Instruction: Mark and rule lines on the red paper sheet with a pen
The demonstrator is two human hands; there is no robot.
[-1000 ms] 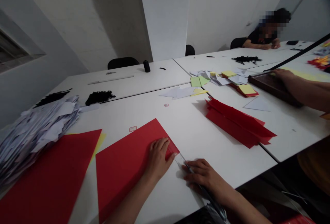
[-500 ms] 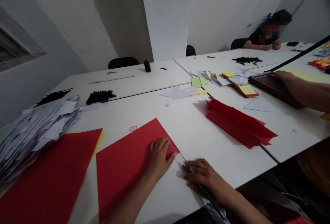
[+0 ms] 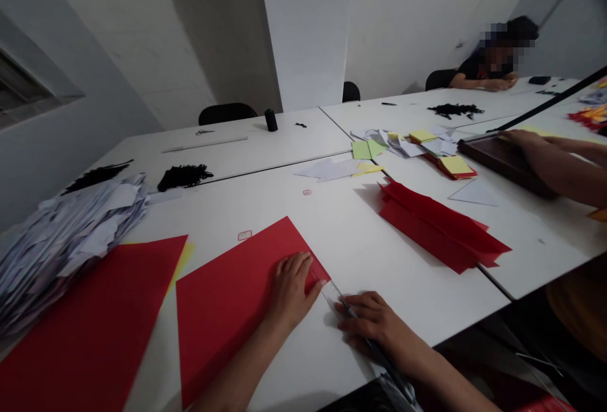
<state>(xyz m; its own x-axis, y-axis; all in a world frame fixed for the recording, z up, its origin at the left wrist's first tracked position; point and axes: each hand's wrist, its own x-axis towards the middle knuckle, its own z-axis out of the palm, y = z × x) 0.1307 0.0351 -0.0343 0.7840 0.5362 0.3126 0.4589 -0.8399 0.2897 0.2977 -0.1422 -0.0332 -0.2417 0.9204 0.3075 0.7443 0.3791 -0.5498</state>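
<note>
A large red paper sheet (image 3: 237,292) lies flat on the white table in front of me. My left hand (image 3: 293,285) rests palm-down near its right corner, fingers stretched and thumb apart, over one end of a clear ruler-like strip (image 3: 336,289). Just right of the sheet, my right hand (image 3: 372,323) has its fingers bent over a long, thin dark tool (image 3: 396,377) that runs along the strip toward the table's front edge. The tool's exact kind is hidden by the fingers.
Left of me lie more red paper (image 3: 99,311) and a pile of paper scraps (image 3: 90,229). Folded red sheets (image 3: 441,225) stand on the right. Beyond them, a co-worker's hand (image 3: 526,143) rests on a dark board (image 3: 502,162) with a raised black arm. Another person (image 3: 493,61) sits far back.
Both of my hands stay in the same place on the paper and the tool. The seated person at the far right has shifted slightly.
</note>
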